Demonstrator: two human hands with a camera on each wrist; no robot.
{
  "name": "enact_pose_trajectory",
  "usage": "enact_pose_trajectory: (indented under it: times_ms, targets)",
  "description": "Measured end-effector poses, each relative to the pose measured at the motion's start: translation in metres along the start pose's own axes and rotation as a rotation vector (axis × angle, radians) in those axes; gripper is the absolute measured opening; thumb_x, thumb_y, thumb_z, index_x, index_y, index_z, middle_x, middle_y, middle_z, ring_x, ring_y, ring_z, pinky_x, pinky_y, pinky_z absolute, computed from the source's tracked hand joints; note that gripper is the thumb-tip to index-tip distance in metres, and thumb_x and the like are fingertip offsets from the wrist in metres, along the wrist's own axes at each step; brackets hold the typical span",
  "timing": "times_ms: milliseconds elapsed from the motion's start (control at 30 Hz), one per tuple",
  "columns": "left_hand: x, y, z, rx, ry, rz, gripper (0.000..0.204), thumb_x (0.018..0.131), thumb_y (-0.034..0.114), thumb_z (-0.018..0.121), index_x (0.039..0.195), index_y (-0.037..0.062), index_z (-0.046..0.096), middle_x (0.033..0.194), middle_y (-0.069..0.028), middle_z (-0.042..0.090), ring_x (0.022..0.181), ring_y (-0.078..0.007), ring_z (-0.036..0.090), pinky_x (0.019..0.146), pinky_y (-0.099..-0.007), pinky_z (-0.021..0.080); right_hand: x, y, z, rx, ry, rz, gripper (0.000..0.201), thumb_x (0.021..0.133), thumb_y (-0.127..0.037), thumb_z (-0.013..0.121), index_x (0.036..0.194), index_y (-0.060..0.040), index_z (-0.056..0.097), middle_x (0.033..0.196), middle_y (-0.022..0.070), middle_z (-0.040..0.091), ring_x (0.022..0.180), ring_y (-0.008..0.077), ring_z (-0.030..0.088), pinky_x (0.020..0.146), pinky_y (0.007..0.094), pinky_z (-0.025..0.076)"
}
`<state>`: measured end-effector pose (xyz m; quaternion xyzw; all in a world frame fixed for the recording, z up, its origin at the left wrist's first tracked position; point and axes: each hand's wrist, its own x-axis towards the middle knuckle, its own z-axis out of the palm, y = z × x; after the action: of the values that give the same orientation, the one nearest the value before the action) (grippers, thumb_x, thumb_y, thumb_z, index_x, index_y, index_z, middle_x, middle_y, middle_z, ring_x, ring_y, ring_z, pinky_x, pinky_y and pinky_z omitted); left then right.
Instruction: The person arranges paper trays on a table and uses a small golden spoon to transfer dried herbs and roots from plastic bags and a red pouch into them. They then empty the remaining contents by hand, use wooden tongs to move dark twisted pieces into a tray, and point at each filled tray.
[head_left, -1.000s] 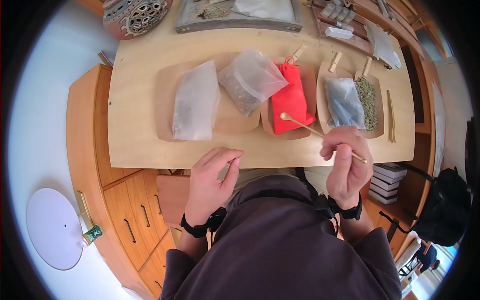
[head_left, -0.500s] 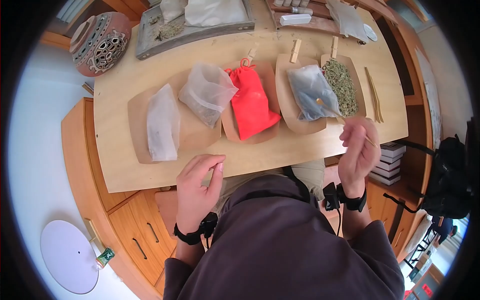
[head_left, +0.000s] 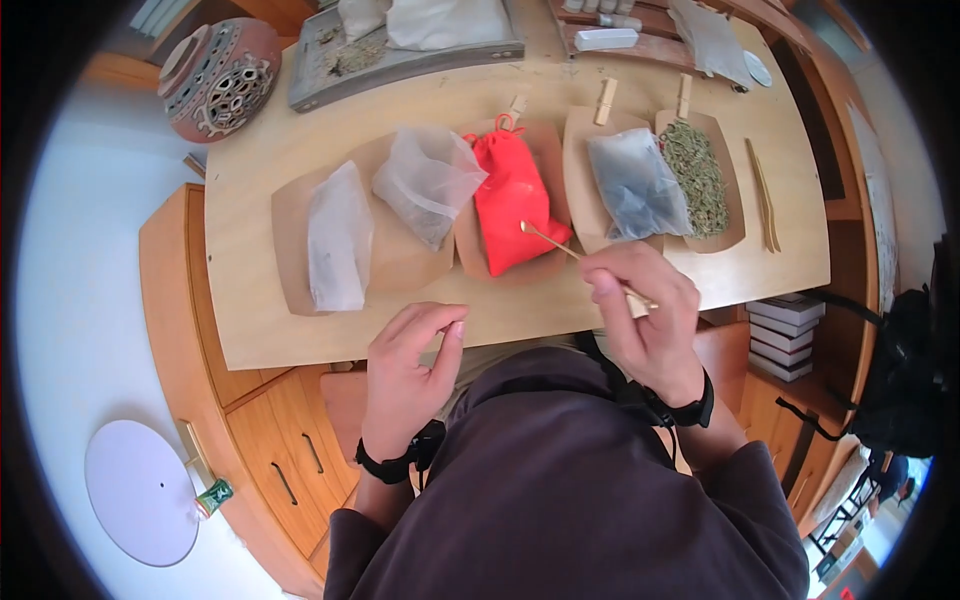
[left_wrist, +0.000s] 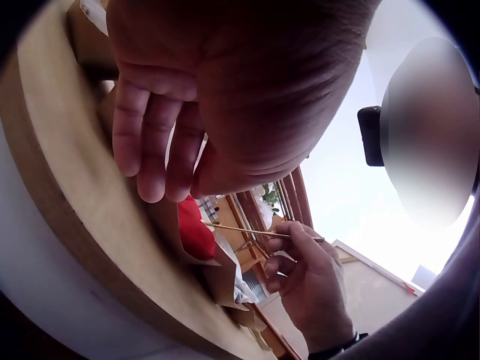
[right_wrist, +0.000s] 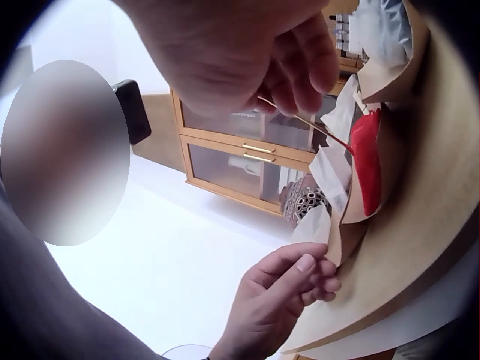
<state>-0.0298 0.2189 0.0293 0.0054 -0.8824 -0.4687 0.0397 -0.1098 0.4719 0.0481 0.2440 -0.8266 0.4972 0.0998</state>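
Observation:
In the head view my right hand (head_left: pixel 645 310) holds a thin golden spoon (head_left: pixel 550 239), its small bowl pointing left over the red drawstring pouch (head_left: pixel 508 185). The pouch lies in a brown paper tray. My left hand (head_left: pixel 408 370) hovers by the table's front edge, fingers loosely bent and holding nothing; the left wrist view shows its fingers (left_wrist: pixel 154 150) hanging down. Left of the pouch are a translucent mesh bag (head_left: pixel 425 180) and a flat whitish bag (head_left: pixel 338 240). On its right lie a clear bag of dark contents (head_left: pixel 640 185) and dried green herbs (head_left: pixel 697 180), in paper trays.
Golden tweezers (head_left: pixel 765 195) lie at the table's right. Wooden clothespins (head_left: pixel 605 102) stand at the trays' back ends. Behind are a grey wooden tray (head_left: pixel 400 75), a patterned openwork pot (head_left: pixel 225 85) and a rack with small bottles (head_left: pixel 620 38).
The spoon went from over the red pouch to the right, over the clear bag beside the herbs, then back left over the pouch. The head view shifted; my left hand keeps its pose.

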Motion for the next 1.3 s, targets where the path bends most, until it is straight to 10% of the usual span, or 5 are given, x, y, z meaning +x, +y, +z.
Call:
enact_pose_trajectory:
  times_ms: [367, 633, 767, 1300]
  targets:
    - [-0.013, -0.013, -0.008, -0.028, 0.053, 0.014, 0.012, 0.094, 0.001, 0.071, 0.106, 0.0014, 0.074, 0.097, -0.0145, 0.074, 0.086, -0.0315, 0.072, 0.076, -0.0378, 0.057, 0.020, -0.024, 0.056, -0.005, -0.352, -0.085, 0.018, 0.099, -0.014, 0.071, 0.112, -0.0015, 0.074, 0.102, 0.0128, 0.077, 0.085, 0.0317, 0.075, 0.073, 0.0365, 0.061]
    - [-0.022, -0.025, -0.021, -0.025, 0.094, 0.058, 0.015, 0.092, -0.001, 0.071, 0.106, 0.0015, 0.074, 0.096, -0.0144, 0.074, 0.086, -0.0324, 0.072, 0.076, -0.0396, 0.057, 0.044, -0.051, 0.085, 0.162, -0.220, -0.348, 0.028, 0.094, -0.015, 0.075, 0.119, -0.0032, 0.073, 0.108, 0.0116, 0.075, 0.088, 0.0293, 0.075, 0.072, 0.0371, 0.060]
    - [-0.030, -0.028, -0.024, 0.042, 0.096, 0.035, 0.015, 0.091, -0.002, 0.071, 0.105, 0.0014, 0.074, 0.095, -0.0144, 0.073, 0.086, -0.0326, 0.072, 0.075, -0.0401, 0.058, 0.049, -0.058, 0.103, 0.003, -0.506, -0.380, 0.038, 0.093, -0.021, 0.076, 0.127, -0.0060, 0.071, 0.116, 0.0090, 0.074, 0.092, 0.0285, 0.075, 0.073, 0.0355, 0.060]
    - [-0.017, -0.026, -0.016, -0.040, 0.079, 0.051, 0.011, 0.094, 0.000, 0.071, 0.105, 0.0021, 0.074, 0.093, -0.0141, 0.072, 0.083, -0.0316, 0.071, 0.073, -0.0376, 0.056, 0.012, -0.029, 0.022, 0.171, -0.034, -0.069, 0.015, 0.104, -0.005, 0.060, 0.104, 0.0029, 0.073, 0.090, 0.0132, 0.074, 0.071, 0.0220, 0.069, 0.065, 0.0340, 0.055]
